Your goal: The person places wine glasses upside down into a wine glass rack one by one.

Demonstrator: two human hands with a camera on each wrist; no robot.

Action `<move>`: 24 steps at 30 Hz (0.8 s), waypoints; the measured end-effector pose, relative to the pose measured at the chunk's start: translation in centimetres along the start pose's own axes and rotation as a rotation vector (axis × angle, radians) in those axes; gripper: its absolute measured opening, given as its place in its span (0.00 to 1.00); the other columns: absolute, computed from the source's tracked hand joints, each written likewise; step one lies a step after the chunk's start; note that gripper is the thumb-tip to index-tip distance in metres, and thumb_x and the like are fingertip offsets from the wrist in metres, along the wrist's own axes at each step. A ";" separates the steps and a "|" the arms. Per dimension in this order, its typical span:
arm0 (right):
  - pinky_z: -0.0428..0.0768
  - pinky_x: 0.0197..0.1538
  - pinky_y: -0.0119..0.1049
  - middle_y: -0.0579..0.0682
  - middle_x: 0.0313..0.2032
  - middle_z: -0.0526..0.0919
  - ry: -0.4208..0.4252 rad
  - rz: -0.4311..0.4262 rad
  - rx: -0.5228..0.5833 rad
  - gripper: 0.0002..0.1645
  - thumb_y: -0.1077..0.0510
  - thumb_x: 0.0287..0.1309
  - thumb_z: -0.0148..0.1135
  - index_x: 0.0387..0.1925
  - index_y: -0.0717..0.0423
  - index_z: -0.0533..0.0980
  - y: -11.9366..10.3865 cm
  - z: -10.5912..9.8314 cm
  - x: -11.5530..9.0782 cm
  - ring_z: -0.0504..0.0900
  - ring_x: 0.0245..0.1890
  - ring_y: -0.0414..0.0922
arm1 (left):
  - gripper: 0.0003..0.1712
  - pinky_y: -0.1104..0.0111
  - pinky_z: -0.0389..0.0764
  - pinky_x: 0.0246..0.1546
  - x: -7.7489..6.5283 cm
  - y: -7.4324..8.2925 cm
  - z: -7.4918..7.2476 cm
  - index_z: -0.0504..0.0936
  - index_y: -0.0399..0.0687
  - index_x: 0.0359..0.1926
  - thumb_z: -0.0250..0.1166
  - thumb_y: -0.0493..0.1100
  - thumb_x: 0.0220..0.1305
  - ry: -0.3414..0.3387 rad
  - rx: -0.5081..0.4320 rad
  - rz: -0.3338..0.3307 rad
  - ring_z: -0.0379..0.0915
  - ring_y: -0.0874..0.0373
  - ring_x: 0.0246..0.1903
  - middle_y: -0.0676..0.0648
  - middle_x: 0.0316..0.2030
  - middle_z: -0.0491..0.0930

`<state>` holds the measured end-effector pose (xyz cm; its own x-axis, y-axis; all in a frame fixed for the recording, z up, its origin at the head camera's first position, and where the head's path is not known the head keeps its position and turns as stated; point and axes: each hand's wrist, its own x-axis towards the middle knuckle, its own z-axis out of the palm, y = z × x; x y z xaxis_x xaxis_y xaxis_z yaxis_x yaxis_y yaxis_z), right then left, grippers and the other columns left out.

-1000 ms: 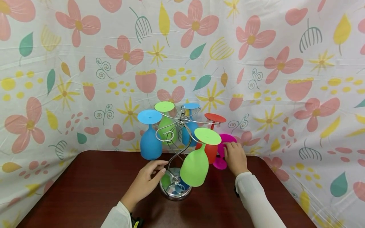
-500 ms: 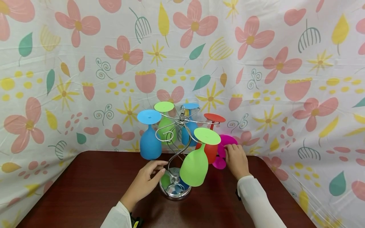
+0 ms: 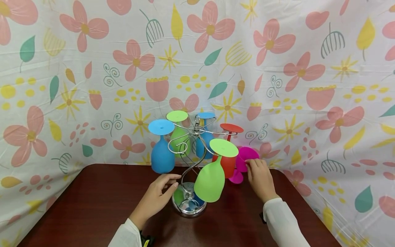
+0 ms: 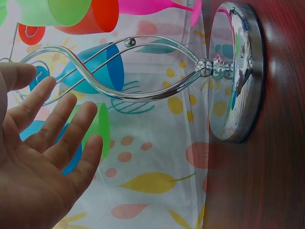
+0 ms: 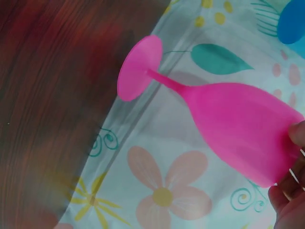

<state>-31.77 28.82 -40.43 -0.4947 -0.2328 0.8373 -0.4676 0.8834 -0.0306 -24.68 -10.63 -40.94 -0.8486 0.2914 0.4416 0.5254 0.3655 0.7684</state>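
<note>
My right hand (image 3: 260, 178) pinches the rim of a magenta plastic goblet (image 3: 240, 165), as the right wrist view also shows. The goblet (image 5: 238, 126) is bowl up and tilted, its foot low behind the hanging red goblet (image 3: 227, 167). A chrome stemware rack (image 3: 190, 210) stands on the table with several goblets hung upside down by their feet. Nearest me hangs a green goblet (image 3: 210, 181); a blue goblet (image 3: 162, 156) is at the left. My left hand (image 3: 155, 197) is beside the rack's curved stem, fingers relaxed and spread, palm showing in the left wrist view.
Another green goblet (image 3: 179, 137) and a second blue goblet (image 3: 203, 143) hang at the rack's far side. The dark wooden table (image 3: 92, 206) ends at a flower-printed curtain (image 3: 197, 68) close behind the rack.
My right hand has shifted right and slightly toward me, drawing the magenta goblet's rim with it so the bowl leans further right. My left hand and the rack have stayed in place.
</note>
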 end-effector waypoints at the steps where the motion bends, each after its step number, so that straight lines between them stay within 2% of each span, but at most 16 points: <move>1: 0.74 0.46 0.49 0.56 0.34 0.79 0.005 -0.004 0.014 0.05 0.69 0.62 0.64 0.40 0.64 0.79 -0.2 -0.2 0.0 0.74 0.40 0.58 | 0.19 0.52 0.75 0.55 0.0 0.0 0.0 0.78 0.55 0.63 0.60 0.49 0.74 0.001 0.000 0.002 0.75 0.62 0.53 0.52 0.54 0.77; 7: 0.71 0.46 0.46 0.56 0.36 0.80 0.011 -0.011 0.086 0.05 0.68 0.63 0.63 0.41 0.64 0.78 -1.4 -1.3 0.0 0.73 0.40 0.57 | 0.19 0.53 0.76 0.54 0.0 0.0 0.0 0.78 0.54 0.62 0.61 0.49 0.74 0.002 0.006 0.009 0.75 0.62 0.52 0.59 0.52 0.76; 11: 0.69 0.47 0.45 0.56 0.37 0.80 0.001 -0.034 0.114 0.05 0.69 0.62 0.63 0.41 0.64 0.79 -2.2 -1.9 -0.1 0.73 0.41 0.57 | 0.19 0.52 0.76 0.54 0.0 -0.1 0.0 0.78 0.53 0.62 0.61 0.47 0.74 0.001 0.006 0.016 0.75 0.61 0.52 0.52 0.54 0.78; 15: 0.70 0.44 0.46 0.56 0.36 0.81 -0.005 -0.045 0.124 0.06 0.69 0.61 0.64 0.40 0.65 0.78 -2.9 -2.5 -0.1 0.74 0.38 0.55 | 0.19 0.52 0.76 0.54 0.0 -0.3 0.0 0.78 0.54 0.63 0.60 0.46 0.74 -0.002 0.012 0.020 0.75 0.62 0.52 0.49 0.54 0.78; 24: 0.72 0.42 0.46 0.55 0.37 0.83 -0.099 0.071 0.196 0.07 0.71 0.61 0.65 0.41 0.65 0.79 -3.6 -3.0 -0.5 0.75 0.38 0.52 | 0.18 0.53 0.76 0.54 0.1 -0.2 0.0 0.78 0.54 0.63 0.61 0.44 0.74 0.000 0.018 0.013 0.75 0.62 0.52 0.50 0.54 0.78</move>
<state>-27.60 26.99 -39.09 -0.5968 -0.2203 0.7716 -0.5573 0.8056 -0.2010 -24.84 -10.73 -41.05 -0.8416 0.2964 0.4515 0.5375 0.3773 0.7542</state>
